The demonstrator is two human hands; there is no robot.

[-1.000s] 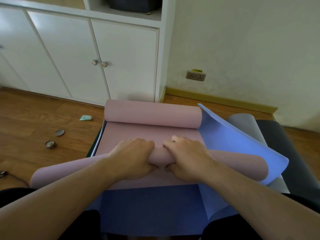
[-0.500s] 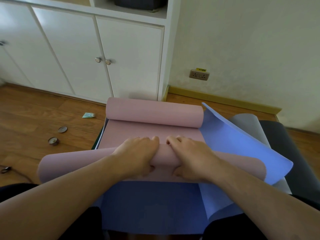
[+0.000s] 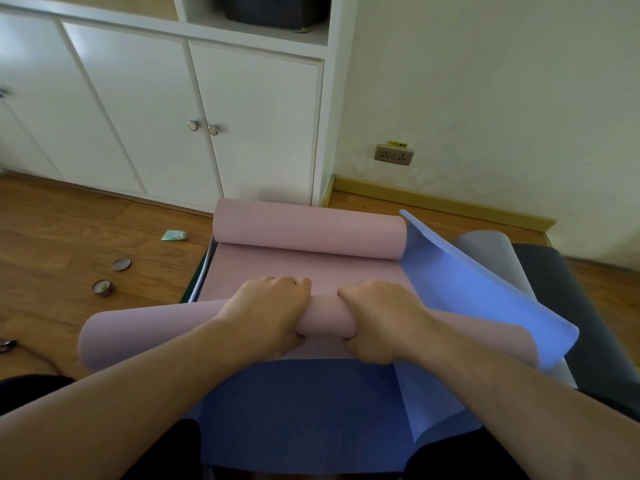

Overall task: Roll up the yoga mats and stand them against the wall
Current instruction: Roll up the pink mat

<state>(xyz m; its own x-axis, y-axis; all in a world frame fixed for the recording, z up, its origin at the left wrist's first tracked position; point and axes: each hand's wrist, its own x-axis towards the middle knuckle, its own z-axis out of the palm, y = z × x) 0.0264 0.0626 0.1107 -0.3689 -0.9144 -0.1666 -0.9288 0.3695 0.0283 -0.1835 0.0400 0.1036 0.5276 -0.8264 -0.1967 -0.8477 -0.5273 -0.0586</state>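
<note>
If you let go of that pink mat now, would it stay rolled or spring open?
The pink mat would probably loosen: both the left hand and right hand grip the near roll. It looks thin and floppy. Its far end curls by itself, so it seems to keep some curl.

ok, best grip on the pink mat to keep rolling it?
Probably the near roll, from above, hands spread wider than the left hand and right hand now grip. The roll flares loose at both ends, so a wider hold should keep it even.
</note>
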